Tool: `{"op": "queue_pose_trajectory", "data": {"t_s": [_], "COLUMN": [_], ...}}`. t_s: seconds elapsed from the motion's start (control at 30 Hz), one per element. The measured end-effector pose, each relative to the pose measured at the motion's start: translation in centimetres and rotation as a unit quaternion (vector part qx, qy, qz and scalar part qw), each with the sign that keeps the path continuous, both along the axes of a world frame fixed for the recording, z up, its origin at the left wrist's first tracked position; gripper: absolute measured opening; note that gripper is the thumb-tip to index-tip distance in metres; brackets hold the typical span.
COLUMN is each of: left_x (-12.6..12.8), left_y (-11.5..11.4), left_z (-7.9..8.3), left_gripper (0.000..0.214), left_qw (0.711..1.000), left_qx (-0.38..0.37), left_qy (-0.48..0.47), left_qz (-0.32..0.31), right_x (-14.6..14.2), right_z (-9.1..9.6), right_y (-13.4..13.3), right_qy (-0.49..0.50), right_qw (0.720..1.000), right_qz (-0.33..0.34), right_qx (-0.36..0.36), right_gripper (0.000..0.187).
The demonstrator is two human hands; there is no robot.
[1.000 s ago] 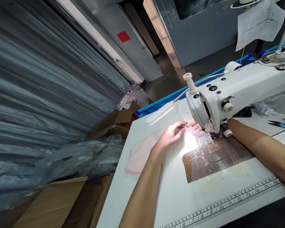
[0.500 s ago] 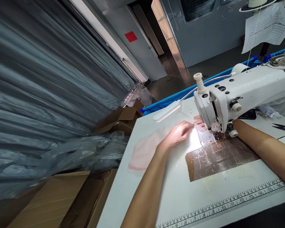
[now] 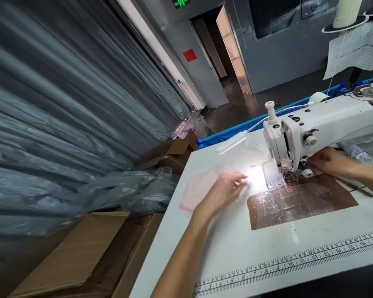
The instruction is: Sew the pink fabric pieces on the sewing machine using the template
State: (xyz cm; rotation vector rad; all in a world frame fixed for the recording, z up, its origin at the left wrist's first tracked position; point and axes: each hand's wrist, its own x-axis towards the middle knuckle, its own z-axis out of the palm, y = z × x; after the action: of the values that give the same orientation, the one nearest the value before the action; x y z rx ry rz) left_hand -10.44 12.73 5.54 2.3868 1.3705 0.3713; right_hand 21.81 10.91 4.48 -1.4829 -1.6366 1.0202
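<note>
My left hand (image 3: 225, 191) hovers low over the white table (image 3: 236, 248), fingers pointing at the lit spot left of the needle. It is smeared by motion, so its grip is unclear. Just left of it lies a pale pink translucent piece (image 3: 196, 191). A small clear piece with red marks (image 3: 275, 179) lies under the presser foot of the white sewing machine (image 3: 317, 124). My right hand (image 3: 329, 161) is right of the machine head, fingers curled toward the small knob by the needle bar; whether it holds anything is not visible.
A brown taped plate (image 3: 301, 200) is set into the table before the needle. A printed ruler (image 3: 298, 260) runs along the front edge. A gooseneck lamp (image 3: 231, 142) lights the work. Cardboard boxes (image 3: 74, 252) and grey plastic sheeting (image 3: 65, 124) fill the left.
My left hand let go of the clear piece and drew back left toward the pink piece. My right hand came out from behind the machine head to its right side.
</note>
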Motion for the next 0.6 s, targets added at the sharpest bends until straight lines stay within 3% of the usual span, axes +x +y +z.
{"op": "queue_pose_trajectory", "data": {"t_s": [0.1,0.23,0.37,0.47,0.6], "left_x": [1.4,2.7,2.7,2.7,3.6], "left_y": [-2.5,-3.8,-3.8,-3.8,-4.5], "left_z": [-1.7,-3.6,-4.9,-5.5,-5.6], "left_gripper": [0.023,0.019,0.021,0.009,0.014], "left_qw": [1.0,0.999,0.998,0.991,0.979], "left_qx": [-0.015,0.034,0.058,0.097,0.142], "left_qy": [0.008,0.007,-0.035,-0.089,-0.145], "left_qz": [-0.024,0.017,0.002,0.021,0.003], "right_x": [1.0,0.7,-0.1,-0.4,-0.4], "right_z": [-2.0,-4.3,-5.0,-4.9,-4.4], "right_y": [-1.9,-3.4,-3.7,-3.8,-4.2], "right_qy": [-0.164,-0.272,-0.28,-0.255,-0.226], "right_qw": [0.983,0.949,0.94,0.946,0.962], "right_qz": [0.076,0.092,0.101,0.084,0.06], "right_qx": [0.024,0.131,0.169,0.18,0.139], "right_gripper": [0.033,0.029,0.022,0.018,0.012]}}
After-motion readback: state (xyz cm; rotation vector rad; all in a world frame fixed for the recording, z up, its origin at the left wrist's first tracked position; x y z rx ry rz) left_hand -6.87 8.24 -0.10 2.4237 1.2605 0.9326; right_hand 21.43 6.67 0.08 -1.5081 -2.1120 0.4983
